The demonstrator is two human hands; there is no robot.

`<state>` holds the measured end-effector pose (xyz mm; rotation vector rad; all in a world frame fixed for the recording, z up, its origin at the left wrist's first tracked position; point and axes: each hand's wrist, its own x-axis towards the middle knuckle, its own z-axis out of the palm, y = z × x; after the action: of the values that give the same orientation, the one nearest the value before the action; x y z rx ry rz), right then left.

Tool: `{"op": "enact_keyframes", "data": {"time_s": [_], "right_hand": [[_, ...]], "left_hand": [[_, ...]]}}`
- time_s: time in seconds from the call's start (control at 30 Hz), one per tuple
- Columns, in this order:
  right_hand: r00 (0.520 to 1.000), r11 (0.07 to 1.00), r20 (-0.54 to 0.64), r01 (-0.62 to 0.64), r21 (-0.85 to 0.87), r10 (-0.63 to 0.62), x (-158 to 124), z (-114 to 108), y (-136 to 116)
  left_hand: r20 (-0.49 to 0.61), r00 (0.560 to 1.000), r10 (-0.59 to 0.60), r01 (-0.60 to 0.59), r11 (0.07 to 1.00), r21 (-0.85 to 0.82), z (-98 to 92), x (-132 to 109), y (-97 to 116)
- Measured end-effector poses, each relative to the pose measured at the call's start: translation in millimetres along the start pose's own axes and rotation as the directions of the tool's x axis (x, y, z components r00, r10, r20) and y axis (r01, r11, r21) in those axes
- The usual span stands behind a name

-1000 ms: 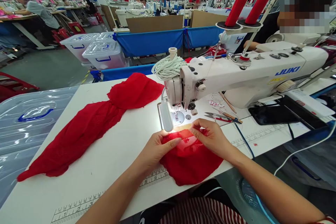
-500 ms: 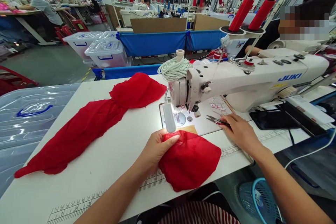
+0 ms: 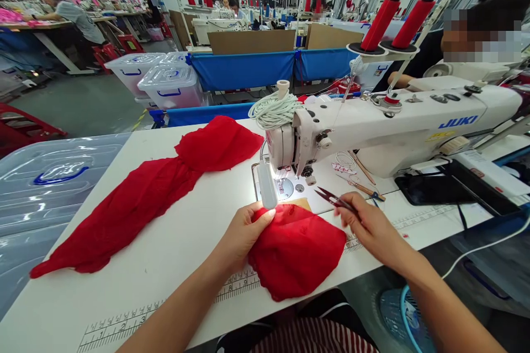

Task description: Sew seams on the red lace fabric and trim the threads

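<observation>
Between thumb and fingers, my left hand (image 3: 246,231) pinches the upper left edge of a red piece of fabric (image 3: 298,253), which hangs over the table's front edge. My right hand (image 3: 370,226) is closed round thread snips (image 3: 337,201), their blades pointing left, just above the fabric's right side. Behind both hands stands a white sewing machine (image 3: 372,127); a small lamp (image 3: 267,185) lights its needle area. A longer gathered piece of red cloth (image 3: 144,193) lies across the table on the left.
Tweezers (image 3: 364,168) and an orange-handled tool (image 3: 366,190) lie under the machine arm. A black phone (image 3: 430,190) rests to the right. Red thread cones (image 3: 381,22) stand above. A blue basket (image 3: 397,314) is below the table; clear bins (image 3: 49,187) flank its left side.
My right hand has lifted the thread snips from the machine bed and moved left towards the fabric. The orange-handled tool has come into view. My left hand keeps its pinch.
</observation>
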<state>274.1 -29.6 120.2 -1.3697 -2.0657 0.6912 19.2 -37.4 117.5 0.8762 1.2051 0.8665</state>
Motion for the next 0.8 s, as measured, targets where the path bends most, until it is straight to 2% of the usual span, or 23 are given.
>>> {"op": "enact_keyframes", "data": {"time_s": [0.07, 0.13, 0.2, 0.3, 0.47, 0.67, 0.8], "right_hand": [[0.983, 0.971, 0.176, -0.094, 0.218, 0.056, -6, 13, -23], [0.973, 0.922, 0.219, -0.149, 0.357, 0.073, -10, 29, -39], [0.977, 0.890, 0.185, -0.176, 0.420, 0.105, -11, 43, -47], [0.981, 0.890, 0.131, -0.184, 0.417, 0.141, -10, 56, -49], [0.978, 0.895, 0.114, -0.208, 0.394, 0.177, -9, 58, -47], [0.983, 0.907, 0.085, -0.183, 0.380, 0.162, -12, 62, -42], [0.983, 0.922, 0.020, -0.177, 0.345, 0.182, -11, 64, -41]], "left_hand": [[0.004, 1.000, 0.003, -0.002, 1.000, -0.022, -1.3, 1, -1], [-0.005, 1.000, -0.009, 0.009, 0.999, -0.043, -2.2, 2, -1], [-0.011, 0.999, -0.033, 0.032, 0.998, -0.057, -2.4, 2, -2], [0.009, 0.998, -0.059, 0.060, 0.995, -0.080, -1.8, 2, -1], [0.028, 0.998, -0.061, 0.063, 0.994, -0.091, -0.8, 1, 1], [-0.008, 1.000, 0.023, -0.022, 0.997, 0.070, 1.6, 2, 0], [-0.019, 0.996, 0.084, -0.080, 0.984, 0.161, -1.7, 2, 2]]}}
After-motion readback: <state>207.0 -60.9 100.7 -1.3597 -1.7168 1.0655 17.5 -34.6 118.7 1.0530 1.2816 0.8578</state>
